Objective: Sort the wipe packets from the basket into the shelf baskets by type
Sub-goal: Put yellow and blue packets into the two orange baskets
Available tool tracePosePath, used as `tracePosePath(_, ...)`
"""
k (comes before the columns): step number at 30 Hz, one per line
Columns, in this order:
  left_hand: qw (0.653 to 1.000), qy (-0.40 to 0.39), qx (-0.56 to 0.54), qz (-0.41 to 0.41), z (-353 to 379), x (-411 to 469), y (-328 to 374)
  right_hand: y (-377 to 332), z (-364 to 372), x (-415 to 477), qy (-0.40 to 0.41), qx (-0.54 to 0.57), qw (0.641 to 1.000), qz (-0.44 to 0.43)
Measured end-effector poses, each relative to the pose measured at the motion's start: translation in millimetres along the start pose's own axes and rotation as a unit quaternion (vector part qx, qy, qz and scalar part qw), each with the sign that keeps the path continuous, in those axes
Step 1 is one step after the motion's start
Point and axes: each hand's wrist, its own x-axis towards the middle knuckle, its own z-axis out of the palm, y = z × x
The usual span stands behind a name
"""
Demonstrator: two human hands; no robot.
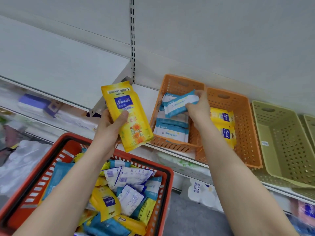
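While in two hands (110,124) (198,109), two packets (129,123) (179,103)

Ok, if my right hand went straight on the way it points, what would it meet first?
Likely the blue-and-white packets stacked in the left orange basket; the right hand and its held packet point over them. Depth is unclear, so possibly that basket's far wall.

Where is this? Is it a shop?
Most likely a shop aisle being restocked: long white shelves, a red shopping basket heaped with wipe packets, and orange baskets on the shelf holding packets sorted by kind.
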Motion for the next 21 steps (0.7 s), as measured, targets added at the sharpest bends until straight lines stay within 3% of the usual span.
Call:
tracePosePath(2,1.000,-0.002,0.002,-0.001,1,2,0,4,2,-2,-0.027,-0.174,0.984,-0.014)
tracePosePath(4,1.000,-0.003,0.005,-0.001,2,4,-2,7,5,-8,-0.089,-0.352,0.931,-0.035)
tracePosePath(6,1.000,0.000,0.007,-0.003,3,6,-3,7,9,-16,-0.133,-0.466,0.874,-0.047)
tracePosePath(8,1.000,0.001,0.009,-0.004,4,8,-4,2,11,-20,-0.120,-0.535,0.832,-0.087)
tracePosePath(11,1.000,0.001,0.012,-0.007,3,9,-4,1,15,-12,-0.153,-0.540,0.814,-0.148)
tracePosePath(14,1.000,-0.003,0.011,-0.010,2,10,-4,12,20,-1,-0.229,-0.511,0.817,-0.141)
tracePosePath(17,1.000,-0.007,0.012,-0.010,3,8,-4,23,22,5,-0.207,-0.466,0.843,-0.170)
tracePosePath(21,1.000,-0.008,0.010,-0.007,6,6,-6,28,23,5,-0.201,-0.468,0.841,-0.184)
